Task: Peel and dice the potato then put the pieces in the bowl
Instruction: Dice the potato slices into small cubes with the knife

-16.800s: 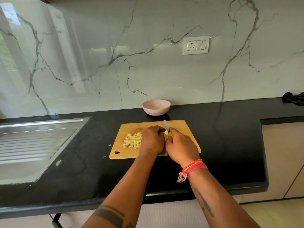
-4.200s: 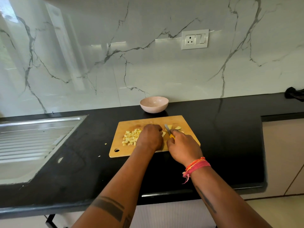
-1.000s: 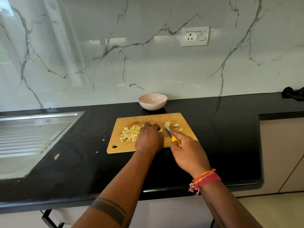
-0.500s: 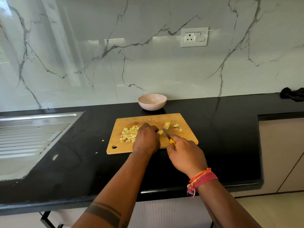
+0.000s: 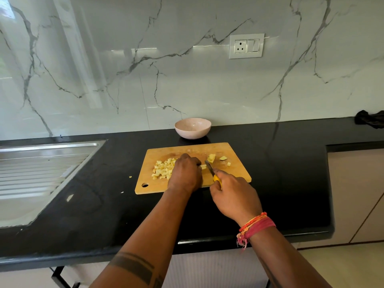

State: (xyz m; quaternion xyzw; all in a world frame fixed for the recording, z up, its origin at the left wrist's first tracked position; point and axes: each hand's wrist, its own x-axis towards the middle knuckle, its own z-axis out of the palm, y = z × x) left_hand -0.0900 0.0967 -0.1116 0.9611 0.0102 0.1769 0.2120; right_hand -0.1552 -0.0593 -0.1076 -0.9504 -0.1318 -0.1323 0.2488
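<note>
On the black counter's wooden cutting board [image 5: 232, 173], the right hand [image 5: 234, 196], gripping the yellow-handled knife [image 5: 213, 173], has drawn back slightly while the left hand [image 5: 185, 173] curls over a small potato piece [image 5: 203, 166], so dicing nears its end beside the pile of diced potato cubes [image 5: 163, 169], the pale pink bowl [image 5: 192, 128] unfilled.

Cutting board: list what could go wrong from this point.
1. The knife blade sits close beside the left hand fingers holding a small piece; a slip could nick them.
2. Bits already lie on the counter left of the cutting board; the diced potato pile could shed more when moved.
3. The bowl stands behind the board, so carrying pieces over may spill some.
</note>
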